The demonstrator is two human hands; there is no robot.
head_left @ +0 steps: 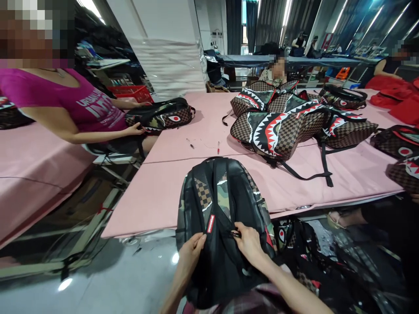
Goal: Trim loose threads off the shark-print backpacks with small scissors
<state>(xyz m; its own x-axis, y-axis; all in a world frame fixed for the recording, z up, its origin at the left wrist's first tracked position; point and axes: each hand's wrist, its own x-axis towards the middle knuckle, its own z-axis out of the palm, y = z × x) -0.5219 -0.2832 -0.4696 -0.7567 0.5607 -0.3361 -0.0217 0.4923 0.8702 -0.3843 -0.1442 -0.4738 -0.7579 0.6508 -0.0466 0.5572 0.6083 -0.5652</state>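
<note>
A black backpack [225, 257] with camouflage and brown checked panels leans against the table edge in front of me, its back side with the shoulder straps facing up. A red label [211, 223] sits on one shoulder strap. My left hand [193, 250] is closed, thumb and fingers pinching the edge of a black strap just below that label. On the other side, my right hand [248, 244] is closed as well, pinching a strap near a small dark piece [235, 234] that I cannot make out. The backpack's front is hidden.
Shark-mouth backpacks [278, 131] are piled on the pink table [157, 192]. A pen [190, 144] and a small red item [218, 147] lie ahead. At left a person in a magenta shirt [94, 104] handles another backpack [163, 115]. More bags [297, 235] lie below right.
</note>
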